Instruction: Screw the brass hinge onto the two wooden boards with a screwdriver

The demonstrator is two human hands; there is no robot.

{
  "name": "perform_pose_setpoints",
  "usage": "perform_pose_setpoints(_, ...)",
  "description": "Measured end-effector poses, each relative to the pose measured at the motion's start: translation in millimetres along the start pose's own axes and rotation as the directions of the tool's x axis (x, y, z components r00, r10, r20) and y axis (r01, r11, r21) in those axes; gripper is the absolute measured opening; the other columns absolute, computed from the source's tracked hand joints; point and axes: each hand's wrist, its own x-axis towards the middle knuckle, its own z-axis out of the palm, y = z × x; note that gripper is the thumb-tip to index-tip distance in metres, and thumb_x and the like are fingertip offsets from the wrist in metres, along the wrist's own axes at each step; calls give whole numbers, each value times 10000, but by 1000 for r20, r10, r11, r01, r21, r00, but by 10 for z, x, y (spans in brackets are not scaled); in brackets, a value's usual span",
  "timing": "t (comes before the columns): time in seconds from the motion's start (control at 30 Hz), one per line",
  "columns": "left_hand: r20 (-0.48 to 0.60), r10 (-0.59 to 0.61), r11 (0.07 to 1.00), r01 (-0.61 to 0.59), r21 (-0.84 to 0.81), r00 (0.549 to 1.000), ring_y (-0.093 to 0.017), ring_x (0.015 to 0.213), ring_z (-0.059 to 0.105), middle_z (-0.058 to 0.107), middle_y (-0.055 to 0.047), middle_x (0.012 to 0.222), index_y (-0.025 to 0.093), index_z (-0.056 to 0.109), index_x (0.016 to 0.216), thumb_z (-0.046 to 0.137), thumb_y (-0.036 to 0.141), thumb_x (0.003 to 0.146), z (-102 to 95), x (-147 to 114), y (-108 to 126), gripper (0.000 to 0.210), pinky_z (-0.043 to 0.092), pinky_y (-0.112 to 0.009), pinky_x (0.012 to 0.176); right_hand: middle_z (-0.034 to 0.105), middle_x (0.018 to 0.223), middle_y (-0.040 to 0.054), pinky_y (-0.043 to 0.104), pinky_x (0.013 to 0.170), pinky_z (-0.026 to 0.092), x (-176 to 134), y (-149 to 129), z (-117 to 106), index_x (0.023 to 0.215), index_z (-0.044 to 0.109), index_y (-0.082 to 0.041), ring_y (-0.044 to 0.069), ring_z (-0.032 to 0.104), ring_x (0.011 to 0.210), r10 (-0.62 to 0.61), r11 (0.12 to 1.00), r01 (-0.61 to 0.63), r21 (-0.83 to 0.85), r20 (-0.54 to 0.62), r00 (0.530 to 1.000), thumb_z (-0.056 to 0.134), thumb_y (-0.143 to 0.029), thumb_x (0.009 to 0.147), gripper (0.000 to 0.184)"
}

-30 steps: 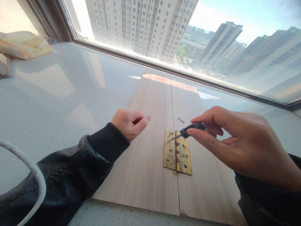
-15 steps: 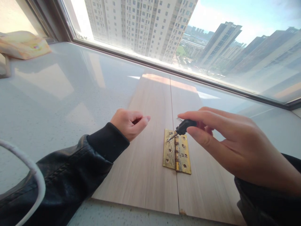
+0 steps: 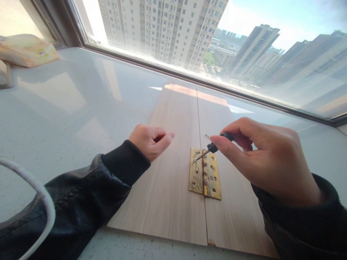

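Note:
My right hand [image 3: 260, 155] grips the black handle of a small screwdriver [image 3: 214, 146] between thumb and fingers. The screwdriver slants down to the left, and its tip meets the upper part of the left leaf of a brass hinge [image 3: 199, 177]. The worn hinge lies open, with its knuckle along the seam between two pale wooden boards [image 3: 173, 202] and several screw holes showing. Left of the hinge, my left hand [image 3: 150, 142] is curled into a loose fist over the left board; whatever may be inside is hidden. A thin screw [image 3: 207, 136] shows just beyond the screwdriver.
The boards rest on a speckled white countertop [image 3: 67, 144] under a large window [image 3: 168, 61]. At far left is a yellowish soft package [image 3: 29, 52]. A white cable [image 3: 46, 202] loops across the lower left, in front of my left sleeve.
My right hand has turned and its fingers have curled further round the screwdriver handle. The tip stays at the left leaf. My left hand is almost unmoved.

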Motion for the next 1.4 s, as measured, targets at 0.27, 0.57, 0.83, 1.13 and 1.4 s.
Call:
perform_pose_setpoints(0.27, -4, 1, 1000, -1, -7, 1000, -63, 453, 200, 160, 64, 484, 175, 246, 470, 494, 306, 806, 4, -3, -2, 438, 192, -231, 443, 644, 802, 6, 267, 548, 439, 2, 29, -105, 1021, 609, -220, 115, 565, 617, -145, 956, 100, 275, 148, 978, 538, -209, 856, 180)
perform_pose_setpoints(0.57, -4, 7, 1000, -7, 9, 1000, -61, 446, 196, 149, 64, 479, 178, 226, 469, 489, 300, 804, -5, -7, 4, 443, 184, -232, 438, 474, 514, -44, 273, 420, 336, 15, 96, -102, 767, 532, -206, 96, 421, 400, -51, 997, 45, 62, 89, 995, 575, -375, 827, 184)
perform_pose_setpoints(0.83, -13, -12, 1000, 12, 0, 1000, -67, 464, 199, 159, 60, 492, 177, 239, 468, 502, 303, 799, 7, -4, 6, 442, 186, -237, 452, 354, 435, -64, 281, 428, 299, -22, -13, -68, 649, 513, -216, 96, 356, 394, -45, 998, 44, -51, -19, 999, 609, -401, 800, 258)
perform_pose_setpoints(1.13, -16, -4, 1000, 4, -1, 1000, -67, 459, 203, 164, 61, 489, 178, 243, 464, 500, 300, 799, 7, -6, -2, 439, 188, -237, 447, 704, 848, 6, 251, 539, 477, -3, 26, -169, 1041, 636, -235, 133, 635, 673, -112, 961, 58, 271, 191, 975, 560, -212, 836, 220)
perform_pose_setpoints(1.4, -3, 10, 1000, -10, 4, 1000, -62, 448, 202, 159, 62, 482, 178, 233, 469, 492, 300, 808, -1, -9, -13, 443, 187, -233, 440, 650, 703, 7, 278, 463, 433, 19, 112, -211, 901, 616, -217, 144, 589, 554, -81, 991, 62, 114, 173, 982, 568, -293, 821, 120)
